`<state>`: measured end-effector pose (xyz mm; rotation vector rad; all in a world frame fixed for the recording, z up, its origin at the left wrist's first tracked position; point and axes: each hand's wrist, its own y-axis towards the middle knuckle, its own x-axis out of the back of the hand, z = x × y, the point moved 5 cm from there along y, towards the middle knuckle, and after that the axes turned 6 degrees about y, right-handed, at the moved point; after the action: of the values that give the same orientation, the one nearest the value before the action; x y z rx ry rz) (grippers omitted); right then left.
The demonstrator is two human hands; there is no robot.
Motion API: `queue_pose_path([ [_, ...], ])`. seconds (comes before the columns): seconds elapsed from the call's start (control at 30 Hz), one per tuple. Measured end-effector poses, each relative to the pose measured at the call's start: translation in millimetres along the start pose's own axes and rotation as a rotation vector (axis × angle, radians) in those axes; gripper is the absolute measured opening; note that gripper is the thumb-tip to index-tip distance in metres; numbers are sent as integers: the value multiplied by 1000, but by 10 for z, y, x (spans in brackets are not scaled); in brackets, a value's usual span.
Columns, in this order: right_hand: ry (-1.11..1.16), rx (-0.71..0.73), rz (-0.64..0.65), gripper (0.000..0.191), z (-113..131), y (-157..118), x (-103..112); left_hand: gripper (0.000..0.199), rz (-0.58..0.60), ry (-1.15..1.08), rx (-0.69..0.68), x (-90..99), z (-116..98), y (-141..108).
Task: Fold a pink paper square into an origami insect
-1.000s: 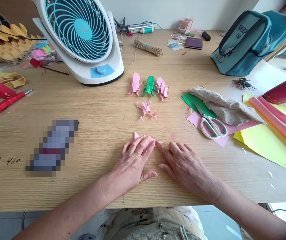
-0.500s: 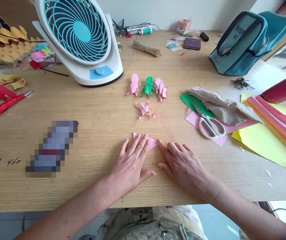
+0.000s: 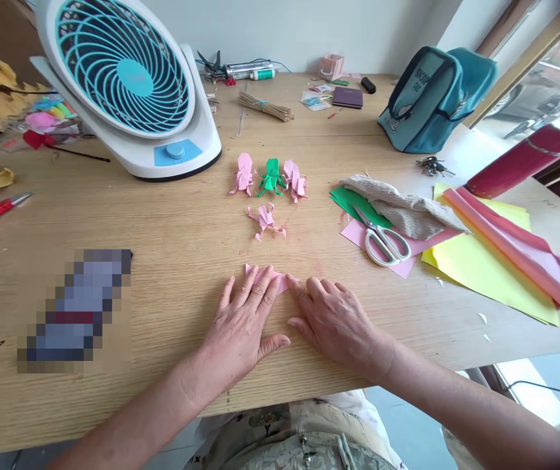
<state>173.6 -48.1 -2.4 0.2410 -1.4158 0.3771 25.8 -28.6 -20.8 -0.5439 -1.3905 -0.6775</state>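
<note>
Below frame centre, the left hand (image 3: 241,320), fingers spread, has edged from the right hand (image 3: 339,320), index outstretched, baring pink origami paper (image 3: 282,284) apparently being creased.

Over on the table (image 3: 186,222), the paper (image 3: 284,284) lies under the left hand (image 3: 245,320), the right hand (image 3: 336,320) at its right end, figures (image 3: 272,176) behind, the fan (image 3: 136,77) farther back left, and scissors (image 3: 376,230) on sheets (image 3: 353,232) to the right, before the bag (image 3: 420,98).
</note>
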Motion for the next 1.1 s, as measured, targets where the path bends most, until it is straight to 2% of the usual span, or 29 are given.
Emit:
queue_pose_path([
  [0.27, 25, -61, -1, 68, -16, -48, 6, 88, -67, -17, -20, -28, 28, -25],
  [0.43, 41, -124, -27, 65, 9, -53, 22, 89, -45, -56, -19, -32, 39, -9],
  [0.53, 91, -105, -35, 56, -30, -69, 41, 88, -9, -88, -15, -25, 46, -12],
  [0.63, 202, -93, -58, 39, -128, -29, 88, 88, 60, -121, -51, -26, 67, -8],
  [0.7, 260, -86, -69, 27, -176, 57, 120, 89, 111, -146, -114, -28, 98, 22],
  [0.8, 202, -109, -47, 20, -178, 232, 137, 88, 133, -199, -224, -11, 179, 132],
  [0.9, 142, -132, -7, 20, -119, 370, 133, 85, 46, -286, -260, 23, 285, 301],
  [0.97, 186, -164, 16, 15, -96, 414, 127, 76, -84, -339, -177, 45, 386, 401],
  [1.1, 359, -231, 40, 7, -107, 422, 117, 82, -262, -471, -14, 21, 533, 444],
])
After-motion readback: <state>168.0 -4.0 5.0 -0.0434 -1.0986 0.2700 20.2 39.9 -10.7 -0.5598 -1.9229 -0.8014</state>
